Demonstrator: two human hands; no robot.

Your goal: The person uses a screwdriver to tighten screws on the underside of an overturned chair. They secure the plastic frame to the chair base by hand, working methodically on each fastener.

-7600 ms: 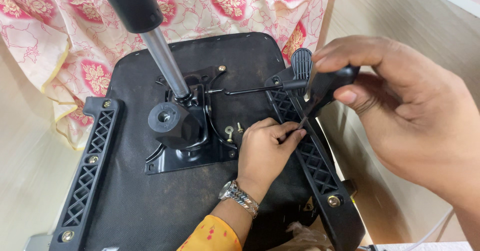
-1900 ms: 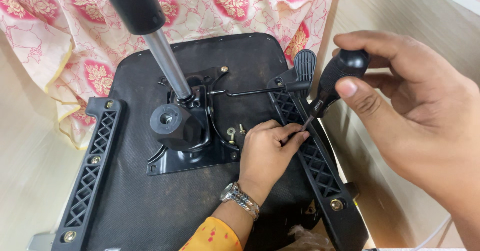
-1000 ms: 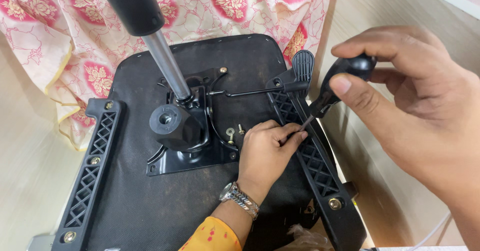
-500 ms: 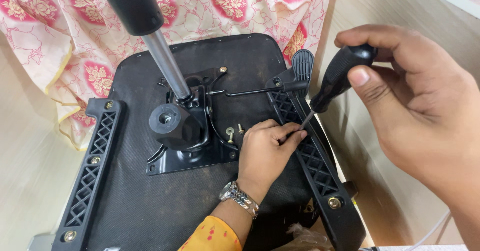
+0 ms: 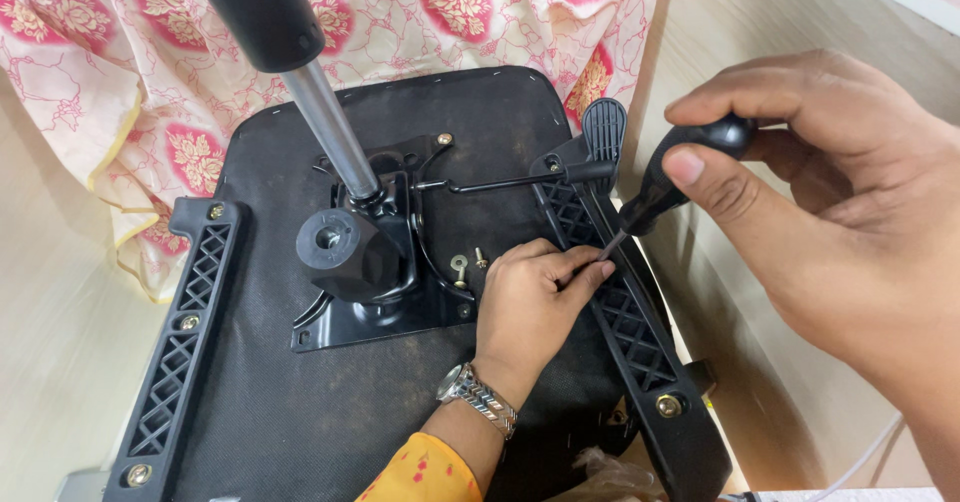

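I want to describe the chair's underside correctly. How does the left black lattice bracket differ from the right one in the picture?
The left lattice bracket lies fully in view, untouched, with three brass bolts showing. The right lattice bracket is partly covered by the left hand, and the screwdriver held in the right hand points at it; only one bolt is plain. Both are black, ribbed, and lie along the seat base.

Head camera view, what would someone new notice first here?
The right hand fills the right side, gripping a black-handled screwdriver that points down at the left hand. That hand pinches something at the tip, on the right bracket of an upturned black chair seat. A gas cylinder juts up at top left.
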